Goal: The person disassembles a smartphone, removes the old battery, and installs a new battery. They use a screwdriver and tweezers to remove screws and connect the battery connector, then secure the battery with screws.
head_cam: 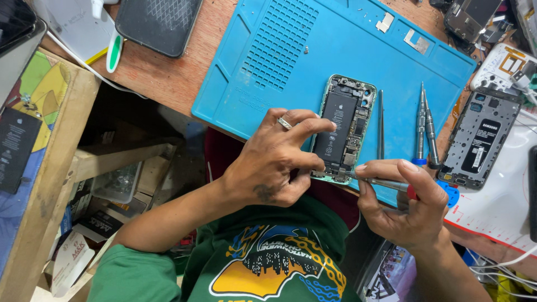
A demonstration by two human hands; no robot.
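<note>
Head cam: left hand [277, 162] pins the opened smartphone [344, 128] steady on the blue mat [279, 56] so right hand's [408, 207] pinched screwdriver [380, 182] reaches its bottom edge.

A brown wooden surface [168, 78] carried a blue work mat [279, 84], a dark phone lying face down [156, 22] and white paper [498, 212].

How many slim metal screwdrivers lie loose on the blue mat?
3: one thin grey metal screwdriver beside the opened phone, two silver blue-capped screwdrivers further right. More may be hidden.
</note>
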